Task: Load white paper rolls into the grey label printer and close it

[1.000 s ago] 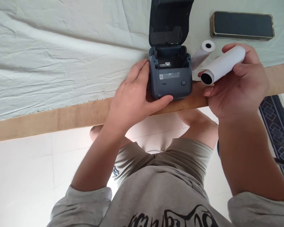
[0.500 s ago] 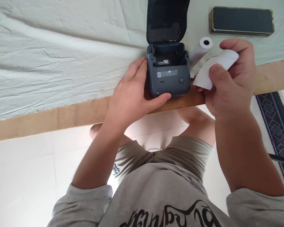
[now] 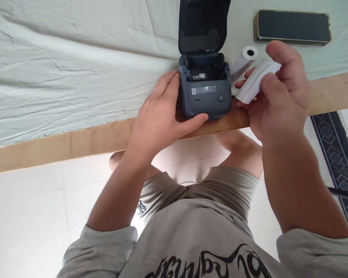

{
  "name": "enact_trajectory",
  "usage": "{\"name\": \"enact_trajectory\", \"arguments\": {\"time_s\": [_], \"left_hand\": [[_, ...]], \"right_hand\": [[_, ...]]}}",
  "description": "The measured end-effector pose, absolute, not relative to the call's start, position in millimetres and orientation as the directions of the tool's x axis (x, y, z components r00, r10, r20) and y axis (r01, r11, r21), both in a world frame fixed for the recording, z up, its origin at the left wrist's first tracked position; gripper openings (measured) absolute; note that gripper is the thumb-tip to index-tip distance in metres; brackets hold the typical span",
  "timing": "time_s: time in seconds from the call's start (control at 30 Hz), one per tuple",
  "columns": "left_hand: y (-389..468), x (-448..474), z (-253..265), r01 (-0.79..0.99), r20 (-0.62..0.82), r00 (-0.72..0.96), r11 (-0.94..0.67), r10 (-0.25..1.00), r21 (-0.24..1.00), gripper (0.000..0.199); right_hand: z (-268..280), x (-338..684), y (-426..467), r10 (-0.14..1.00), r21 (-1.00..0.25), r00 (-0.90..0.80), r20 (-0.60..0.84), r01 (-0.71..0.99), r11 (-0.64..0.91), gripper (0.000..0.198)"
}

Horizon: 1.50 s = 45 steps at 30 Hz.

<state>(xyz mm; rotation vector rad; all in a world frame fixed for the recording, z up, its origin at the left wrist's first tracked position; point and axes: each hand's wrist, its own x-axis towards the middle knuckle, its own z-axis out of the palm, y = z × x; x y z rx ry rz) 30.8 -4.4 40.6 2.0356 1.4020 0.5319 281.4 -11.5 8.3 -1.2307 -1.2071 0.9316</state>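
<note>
A dark blue-grey portable thermal printer (image 3: 206, 98) sits at the table's edge with its black lid (image 3: 203, 27) raised. No roll shows in its compartment. My left hand (image 3: 162, 112) is closed around the printer's left side, with the thumb along its front. Just right of the printer, a white paper roll (image 3: 243, 61) with a dark core hole lies at a slant. My right hand (image 3: 281, 92) pinches a folded piece of white paper (image 3: 253, 84) between thumb and fingers, close beside that roll. Some of the right fingers are hidden behind the paper.
A phone in a clear-edged case (image 3: 292, 27) lies at the back right. Pale, wrinkled cloth (image 3: 75, 69) covers the table up to a bare wooden edge (image 3: 60, 143). Below are my legs, a tiled floor and a dark patterned strip (image 3: 333, 150) on the right.
The white paper in my right hand has gone from a wide curved sheet to a narrower folded shape. My left hand and the printer have barely moved.
</note>
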Motion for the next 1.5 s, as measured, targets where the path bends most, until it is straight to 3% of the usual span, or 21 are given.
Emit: {"name": "enact_trajectory", "arguments": {"time_s": [0.1, 0.33, 0.43, 0.5, 0.57, 0.63, 0.7, 0.77, 0.9, 1.03, 1.13, 1.3, 1.5], "left_hand": [[-4, 31, 42, 0.701, -0.012, 0.358, -0.261, 0.934, 0.663, 0.093], [-4, 32, 43, 0.709, -0.019, 0.356, -0.257, 0.934, 0.657, 0.094], [-4, 31, 42, 0.712, -0.024, 0.364, -0.262, 0.931, 0.651, 0.094], [-3, 30, 41, 0.709, -0.019, 0.372, -0.271, 0.928, 0.651, 0.095], [-2, 29, 37, 0.688, 0.010, 0.387, -0.296, 0.922, 0.663, 0.095], [-2, 27, 33, 0.668, 0.043, 0.395, -0.319, 0.918, 0.673, 0.092], [-1, 26, 29, 0.660, 0.069, 0.391, -0.332, 0.918, 0.674, 0.087], [0, 26, 27, 0.666, 0.082, 0.384, -0.338, 0.920, 0.665, 0.085], [0, 26, 26, 0.691, 0.077, 0.388, -0.345, 0.918, 0.635, 0.091], [-3, 26, 25, 0.659, 0.114, 0.388, -0.361, 0.915, 0.660, 0.092], [-7, 25, 25, 0.600, 0.158, 0.398, -0.386, 0.904, 0.700, 0.093], [-7, 23, 24, 0.598, 0.196, 0.454, -0.461, 0.869, 0.656, 0.066], [-5, 22, 19, 0.617, 0.194, 0.439, -0.451, 0.877, 0.645, 0.068]], "right_hand": [[8, 281, -13, 0.979, -0.989, 0.146, 0.144, 0.062, 0.137, 0.078], [2, 284, -18, 0.945, -0.946, 0.109, 0.310, 0.135, 0.295, 0.055], [17, 284, -17, 0.867, -0.827, 0.021, 0.498, 0.312, 0.467, 0.052], [39, 279, -12, 0.829, -0.694, -0.102, 0.549, 0.497, 0.521, 0.049], [65, 268, -3, 0.849, -0.574, -0.211, 0.485, 0.655, 0.491, 0.048], [87, 255, 10, 0.913, -0.441, -0.260, 0.314, 0.812, 0.383, 0.046], [99, 245, 25, 0.958, -0.273, -0.242, 0.156, 0.921, 0.277, 0.047], [100, 240, 39, 0.973, -0.183, -0.219, 0.071, 0.956, 0.228, 0.047], [90, 240, 52, 0.966, -0.182, -0.255, 0.037, 0.949, 0.258, 0.028], [88, 242, 45, 0.952, -0.224, -0.291, 0.099, 0.925, 0.306, 0.026], [87, 246, 32, 0.932, -0.276, -0.332, 0.142, 0.891, 0.360, 0.033], [69, 267, 10, 0.905, -0.321, -0.408, 0.120, 0.846, 0.425, 0.046], [59, 280, 6, 0.893, -0.335, -0.383, 0.237, 0.831, 0.445, 0.048]]}}
